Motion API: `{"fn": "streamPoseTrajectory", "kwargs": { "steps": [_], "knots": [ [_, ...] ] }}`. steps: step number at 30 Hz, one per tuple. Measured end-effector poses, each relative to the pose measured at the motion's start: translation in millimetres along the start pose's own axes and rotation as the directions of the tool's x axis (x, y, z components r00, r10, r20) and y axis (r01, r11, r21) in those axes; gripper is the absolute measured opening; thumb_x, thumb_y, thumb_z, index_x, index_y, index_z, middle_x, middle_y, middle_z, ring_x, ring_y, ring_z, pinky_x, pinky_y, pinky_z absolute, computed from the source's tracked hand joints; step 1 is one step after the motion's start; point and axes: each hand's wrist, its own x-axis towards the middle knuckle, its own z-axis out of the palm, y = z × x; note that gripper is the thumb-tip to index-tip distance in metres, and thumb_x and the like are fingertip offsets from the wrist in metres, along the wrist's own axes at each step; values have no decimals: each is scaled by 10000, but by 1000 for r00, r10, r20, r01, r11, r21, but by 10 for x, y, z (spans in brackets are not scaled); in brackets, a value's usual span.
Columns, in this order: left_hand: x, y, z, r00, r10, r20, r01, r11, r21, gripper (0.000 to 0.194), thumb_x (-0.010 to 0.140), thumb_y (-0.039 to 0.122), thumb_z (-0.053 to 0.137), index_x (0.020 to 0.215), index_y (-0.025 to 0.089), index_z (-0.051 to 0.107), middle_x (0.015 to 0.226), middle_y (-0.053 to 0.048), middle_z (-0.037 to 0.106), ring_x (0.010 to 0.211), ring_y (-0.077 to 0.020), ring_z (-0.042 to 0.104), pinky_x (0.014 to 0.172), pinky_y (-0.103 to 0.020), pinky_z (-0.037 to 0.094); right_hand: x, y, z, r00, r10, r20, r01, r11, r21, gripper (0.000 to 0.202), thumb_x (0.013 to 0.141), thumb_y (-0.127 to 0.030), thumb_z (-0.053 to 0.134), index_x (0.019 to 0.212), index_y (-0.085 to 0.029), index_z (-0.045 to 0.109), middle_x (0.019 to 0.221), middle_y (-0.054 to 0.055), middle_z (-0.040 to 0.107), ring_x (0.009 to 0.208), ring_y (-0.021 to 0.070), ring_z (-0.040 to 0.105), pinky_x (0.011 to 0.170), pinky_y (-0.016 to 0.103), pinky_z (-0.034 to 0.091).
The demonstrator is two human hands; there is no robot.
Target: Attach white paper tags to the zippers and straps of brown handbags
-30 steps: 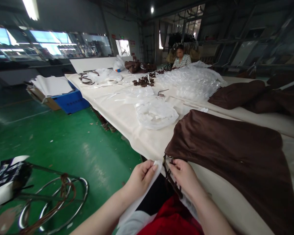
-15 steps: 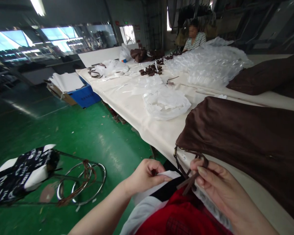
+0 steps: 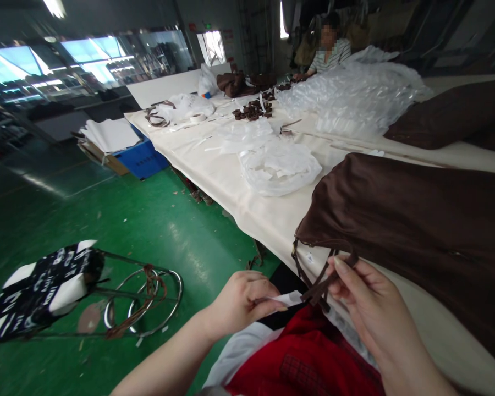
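Observation:
A large dark brown bag (image 3: pixel 404 214) lies on the cream-covered table at the right, with a metal ring and thin straps at its near left corner. My right hand (image 3: pixel 365 291) pinches a brown strap (image 3: pixel 324 283) by that corner. Beside it, my left hand (image 3: pixel 247 300) is closed on a piece of white paper (image 3: pixel 291 298), whose tip touches or nearly touches the strap ends. Both hands are in front of my red apron (image 3: pixel 301 352), just off the table edge.
The table (image 3: pixel 214 173) holds a plastic bag of white scraps (image 3: pixel 278 168), brown loops (image 3: pixel 252 109) and clear plastic wrap (image 3: pixel 367 99). Across it sits a person (image 3: pixel 332 55). On the green floor are a stool (image 3: pixel 45 286) and a blue box (image 3: pixel 142 157).
The white paper is now bunched smaller in my left hand, its tip closer to the strap ends. My right hand has shifted slightly right. The view has tilted down a little.

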Motion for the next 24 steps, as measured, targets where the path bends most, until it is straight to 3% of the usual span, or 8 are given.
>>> {"fn": "streamPoseTrajectory", "kwargs": {
  "steps": [9,17,24],
  "knots": [
    [29,117,29,998,60,15,-61,993,99,137,886,287,642,894,151,660,779,-42,706,697,-136,611,668,-232,438,25,125,-30,1000,3,2,-2,963,-271,419,714,-495,777,978,-175,719,648,24,662,567,140,587,538,228,505],
    [20,94,132,985,-165,-42,160,982,-105,151,883,283,622,832,150,669,717,-30,684,634,-102,592,601,-184,407,-65,134,118,997,-82,-13,69,904,-423,466,699,-596,719,880,-171,774,516,-6,575,507,142,532,492,239,437],
    [-43,106,108,967,-254,31,256,949,-184,283,874,376,631,737,132,670,642,-27,640,580,-93,540,554,-185,374,-48,145,56,991,-133,-34,100,868,-487,406,734,-555,708,941,-212,772,645,16,676,595,168,608,583,248,500]
  ]
}}
